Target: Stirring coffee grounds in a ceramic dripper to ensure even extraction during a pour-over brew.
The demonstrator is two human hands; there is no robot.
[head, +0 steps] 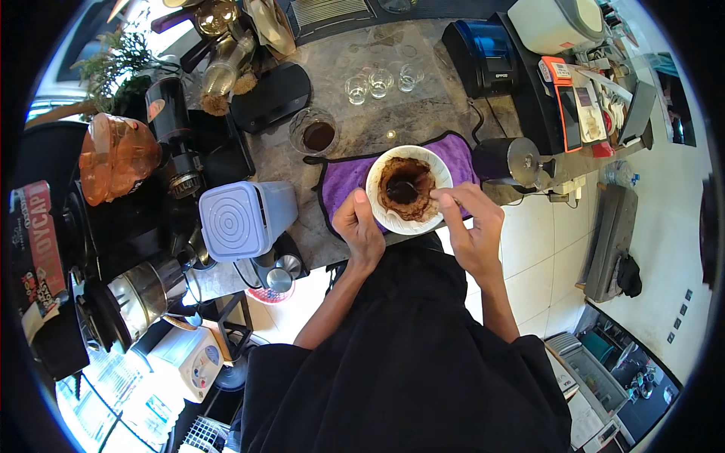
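Observation:
A white coffee dripper point(447, 170) is tilted so that I look into its mouth, above the front edge of the counter. Its paper filter point(396, 219) is lined with wet brown coffee grounds point(416, 210), with a darker hollow in the middle. My left hand point(362, 232) grips the dripper's near left side, thumb at the rim. The fingertips of my right hand point(473, 226) are pinched together at the right inner edge of the filter; whether they hold a small tool is unclear. A purple cloth point(351, 184) with black edging lies behind and beneath.
A glass of dark coffee point(318, 137) stands behind left, near a black scale point(272, 96). Several small clear glasses point(380, 84) stand farther back. A lidded lavender container point(238, 221) is at left, a dark cylindrical vessel point(507, 161) at right, a receipt printer point(481, 59) behind it.

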